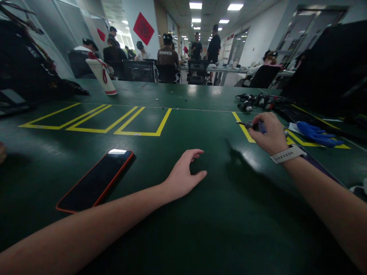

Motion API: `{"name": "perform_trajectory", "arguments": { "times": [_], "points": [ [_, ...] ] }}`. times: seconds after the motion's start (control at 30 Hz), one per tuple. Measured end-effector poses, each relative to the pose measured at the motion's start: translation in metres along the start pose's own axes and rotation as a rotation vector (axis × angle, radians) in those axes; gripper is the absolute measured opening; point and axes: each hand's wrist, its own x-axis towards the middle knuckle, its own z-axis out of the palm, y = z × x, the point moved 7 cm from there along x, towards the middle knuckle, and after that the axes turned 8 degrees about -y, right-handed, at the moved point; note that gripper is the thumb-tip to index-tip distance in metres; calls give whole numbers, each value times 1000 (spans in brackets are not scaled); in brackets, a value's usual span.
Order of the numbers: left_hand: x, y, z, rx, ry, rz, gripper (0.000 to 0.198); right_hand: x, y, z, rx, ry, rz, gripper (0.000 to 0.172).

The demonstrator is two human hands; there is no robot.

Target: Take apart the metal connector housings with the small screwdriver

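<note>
My left hand (185, 173) rests on the green table (183, 225), thumb and fingers apart, with nothing between them. To its left lies a smartphone (96, 179) in an orange-red case, screen up and dark; my left forearm covers its near corner. Raised above the table at the right, my right hand (271, 131) is closed around a screwdriver (250, 125). Its metal tip points left and most of its translucent handle is hidden in my fingers. A pale watch strap circles my right wrist.
Yellow tape outlines (137, 133) mark the table. A blue glove (318, 133) lies beyond my right wrist, with dark cabled devices (255, 101) behind. A white and red paper cup (101, 76) stands tilted at far left. Another person's hand (2, 152) shows at the left edge.
</note>
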Motion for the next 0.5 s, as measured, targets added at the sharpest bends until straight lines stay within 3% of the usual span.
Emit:
{"name": "perform_trajectory", "arguments": {
  "times": [0.17,0.5],
  "points": [
    [1,2,2,25,-31,-14,46,1,41,6,-135,-118,143,11],
    [0,5,3,80,-64,2,35,-11,71,29,-351,-399,357,15]
  ]
}}
